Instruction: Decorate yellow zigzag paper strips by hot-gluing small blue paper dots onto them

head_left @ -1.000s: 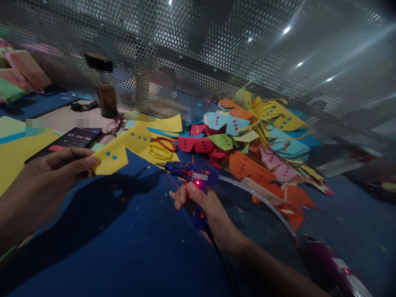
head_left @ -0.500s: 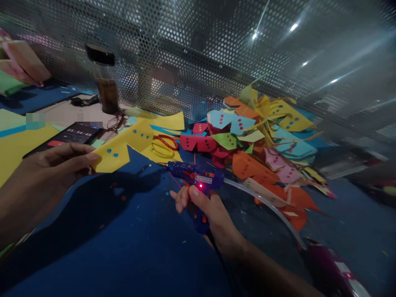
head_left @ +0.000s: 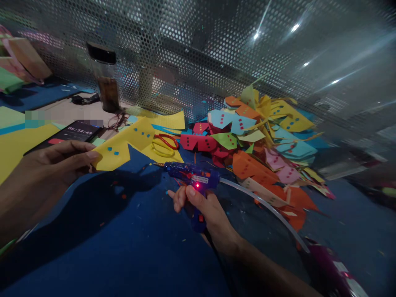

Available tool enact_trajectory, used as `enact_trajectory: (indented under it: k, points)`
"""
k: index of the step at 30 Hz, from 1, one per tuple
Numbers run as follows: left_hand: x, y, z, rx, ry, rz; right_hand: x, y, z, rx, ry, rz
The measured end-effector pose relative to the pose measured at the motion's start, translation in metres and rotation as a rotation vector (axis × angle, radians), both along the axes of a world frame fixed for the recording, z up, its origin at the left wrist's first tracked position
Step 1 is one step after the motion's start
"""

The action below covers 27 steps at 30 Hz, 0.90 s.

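Between thumb and fingers, my left hand (head_left: 58, 173) pinches the near end of a yellow paper cutout (head_left: 119, 142) with small blue squares on it. My right hand (head_left: 201, 206) is wrapped round the handle of a blue hot glue gun (head_left: 192, 175), whose red light glows. Its metal tip points left, to the right of the cutout and apart from it. A clear glue stick (head_left: 262, 198) runs out of the gun's back in a long curve. Scissors (head_left: 163, 145) with red and yellow handles lie just behind the cutout.
Colourful paper cutouts (head_left: 247, 128) are heaped at the back right against a perforated metal screen (head_left: 173, 53). A phone (head_left: 74, 132) lies behind my left hand, near a lidded bottle of dark liquid (head_left: 108, 88). A purple device (head_left: 331, 264) sits at the lower right.
The glue gun and my right hand have shifted slightly to the left. My left hand and the yellow cutout stay almost where they were.
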<state>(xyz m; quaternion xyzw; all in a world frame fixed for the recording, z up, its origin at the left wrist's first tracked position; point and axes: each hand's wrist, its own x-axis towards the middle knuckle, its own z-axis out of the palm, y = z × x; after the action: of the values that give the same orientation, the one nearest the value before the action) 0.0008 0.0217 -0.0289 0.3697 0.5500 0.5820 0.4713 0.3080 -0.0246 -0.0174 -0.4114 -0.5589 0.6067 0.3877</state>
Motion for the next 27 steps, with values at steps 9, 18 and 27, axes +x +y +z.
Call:
enact_trajectory:
  k: [9,18,27]
  points:
    - [-0.003,0.0,0.004,-0.071,-0.034,0.01,0.001,0.001,0.001,-0.003,-0.006,-0.012]
    - [0.0,-0.001,0.003,-0.023,-0.017,-0.016,-0.005,-0.002,0.003,-0.027,0.118,0.069]
    - [0.0,-0.002,0.006,-0.052,-0.022,-0.015,-0.009,-0.009,0.003,-0.068,0.056,0.067]
